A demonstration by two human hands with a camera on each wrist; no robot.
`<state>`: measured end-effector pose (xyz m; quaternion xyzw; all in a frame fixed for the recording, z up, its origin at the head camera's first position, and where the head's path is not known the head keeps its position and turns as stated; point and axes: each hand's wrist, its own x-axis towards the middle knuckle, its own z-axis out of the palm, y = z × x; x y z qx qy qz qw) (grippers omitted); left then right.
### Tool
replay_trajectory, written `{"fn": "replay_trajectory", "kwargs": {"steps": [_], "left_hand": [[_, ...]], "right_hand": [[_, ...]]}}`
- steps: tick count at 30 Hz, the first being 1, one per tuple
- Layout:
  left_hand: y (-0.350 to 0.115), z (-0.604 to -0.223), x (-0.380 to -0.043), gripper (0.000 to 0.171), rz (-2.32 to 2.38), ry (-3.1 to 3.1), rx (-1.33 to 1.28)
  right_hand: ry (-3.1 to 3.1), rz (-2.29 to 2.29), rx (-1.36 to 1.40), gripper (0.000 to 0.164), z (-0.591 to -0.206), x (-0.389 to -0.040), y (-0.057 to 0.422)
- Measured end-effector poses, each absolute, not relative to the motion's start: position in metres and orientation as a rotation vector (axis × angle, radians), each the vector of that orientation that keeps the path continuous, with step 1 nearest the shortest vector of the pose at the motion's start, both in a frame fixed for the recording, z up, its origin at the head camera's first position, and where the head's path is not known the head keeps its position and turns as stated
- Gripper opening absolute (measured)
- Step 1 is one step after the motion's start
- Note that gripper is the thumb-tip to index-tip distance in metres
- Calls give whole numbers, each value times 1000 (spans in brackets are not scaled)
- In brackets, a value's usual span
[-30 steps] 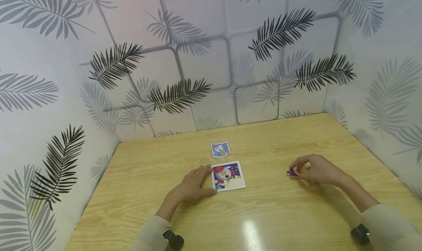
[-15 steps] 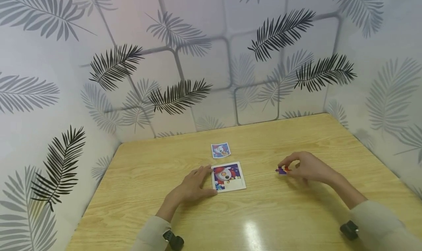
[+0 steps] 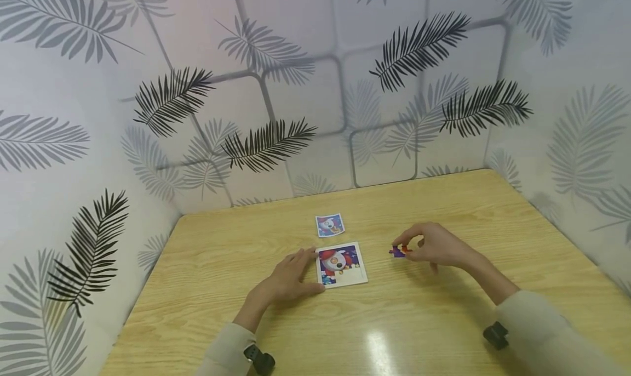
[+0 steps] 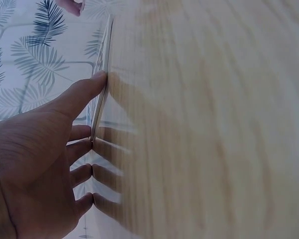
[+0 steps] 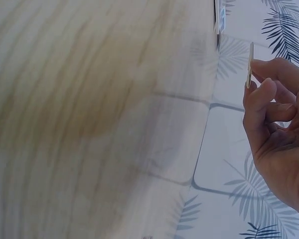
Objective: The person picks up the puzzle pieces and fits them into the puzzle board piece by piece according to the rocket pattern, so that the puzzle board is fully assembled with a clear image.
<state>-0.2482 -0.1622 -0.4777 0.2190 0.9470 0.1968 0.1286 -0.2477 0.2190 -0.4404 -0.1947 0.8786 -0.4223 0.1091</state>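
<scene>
A square jigsaw puzzle board [image 3: 352,277] with a white frame lies on the table, partly filled with a dog-like picture; its lower right part is bare. My left hand [image 3: 291,277] rests at its left side, forefinger at the upper left corner and thumb at the lower left. In the left wrist view that thumb [image 4: 97,82] touches the board's edge, and the other fingertips meet the table. My right hand [image 3: 439,245] pinches a purple and orange puzzle piece [image 3: 398,252] above the table, right of the board. From the right wrist, the piece [image 5: 250,64] appears edge-on between thumb and fingers.
Behind the board lies a small picture card [image 3: 330,225] with a similar dog picture. The wooden table [image 3: 236,228] meets a leaf-patterned wall [image 3: 305,102] at the back and both sides. Dark devices are strapped at both wrists.
My right hand has moved left toward the board, carrying the puzzle piece. The left hand, the board and the card have stayed in place.
</scene>
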Motion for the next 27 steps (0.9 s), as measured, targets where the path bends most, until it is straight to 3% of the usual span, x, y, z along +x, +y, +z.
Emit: {"fn": "replay_trajectory", "kwargs": {"steps": [27], "left_hand": [[-162, -475, -247, 82, 589, 2752, 641]], "right_hand": [[2602, -1147, -648, 25, -443, -255, 168]]}}
